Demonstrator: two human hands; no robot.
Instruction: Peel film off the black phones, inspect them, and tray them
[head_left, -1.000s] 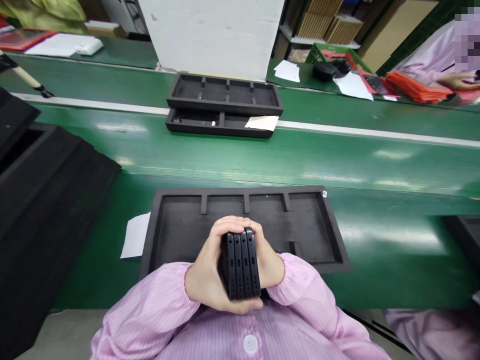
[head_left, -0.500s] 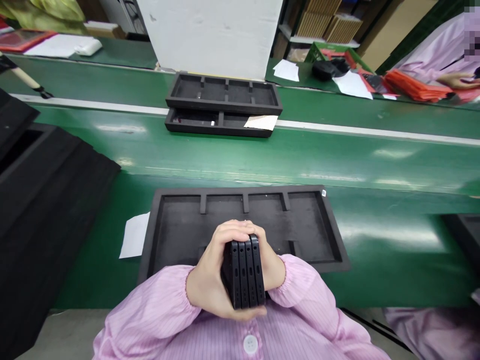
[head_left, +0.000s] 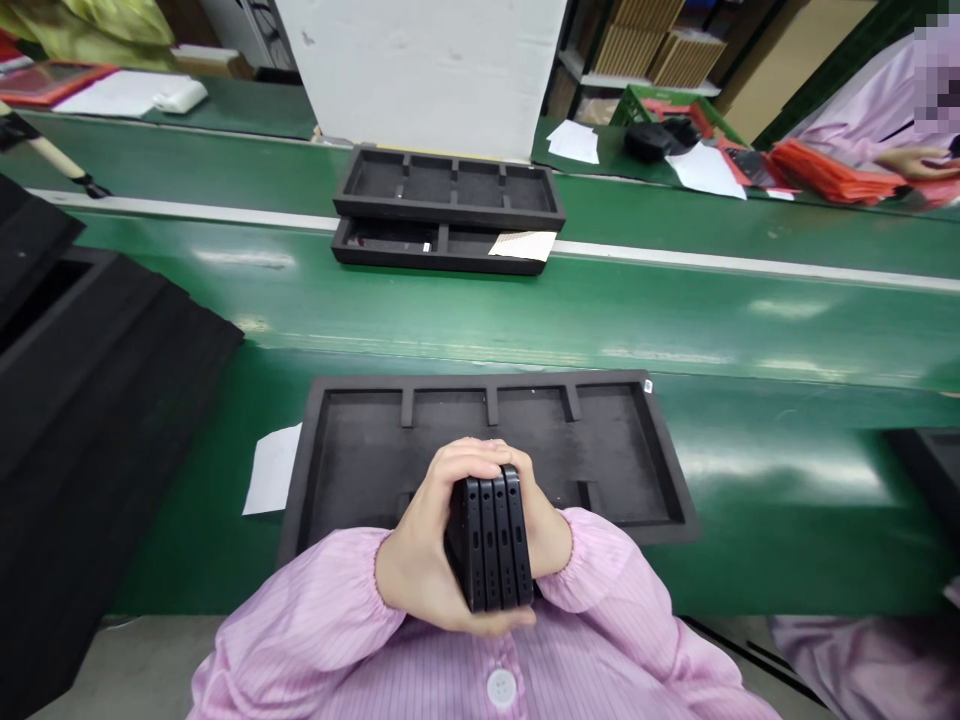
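Note:
Several black smartphones (head_left: 499,545) stand on edge, pressed together in one stack, with their port ends facing me. My left hand (head_left: 429,545) wraps round the left side, its thumb along the bottom and its fingers over the top. On the other side my right hand (head_left: 546,530) closes on the stack, partly hidden by the phones. Both hands are held above the near part of a black foam tray (head_left: 495,385), whose compartments hold nothing that I can see.
Beyond lies a green conveyor (head_left: 285,300) with two stacked black trays (head_left: 450,215). Piled dark trays (head_left: 97,400) rise at left, beside a white paper (head_left: 271,470). Another tray (head_left: 937,450) is at right. A co-worker's hand (head_left: 911,162) appears near orange bags (head_left: 832,172).
Almost nothing differs. The phones and both hands sit very slightly higher and to the right in the picture; the grip is the same.

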